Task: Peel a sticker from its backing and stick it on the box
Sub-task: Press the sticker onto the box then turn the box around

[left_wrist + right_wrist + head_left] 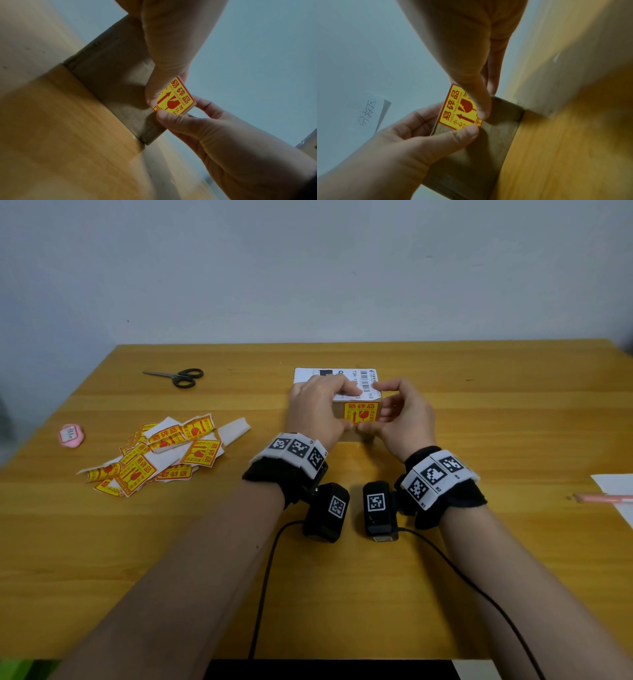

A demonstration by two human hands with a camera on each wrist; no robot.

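Observation:
A small cardboard box point(349, 435) with a white shipping label point(364, 378) on top stands mid-table. A yellow and red sticker point(361, 413) lies on its near face. My left hand point(325, 405) grips the box's left side, fingers over the top and thumb point(154, 86) on the sticker's point(176, 100) left part. My right hand point(397, 410) grips the right side, and its thumb point(477, 104) presses the sticker point(455, 112) near the lower edge. In the right wrist view the left thumb point(462, 136) sits at the sticker's bottom corner on the box point(488, 148).
A pile of stickers and peeled backings point(161, 453) lies to the left, with black scissors point(180, 377) behind it and a pink eraser-like piece point(71, 435) far left. White paper point(615, 486) and a pink pen point(603, 498) sit at the right edge. Black cables point(265, 577) trail toward me.

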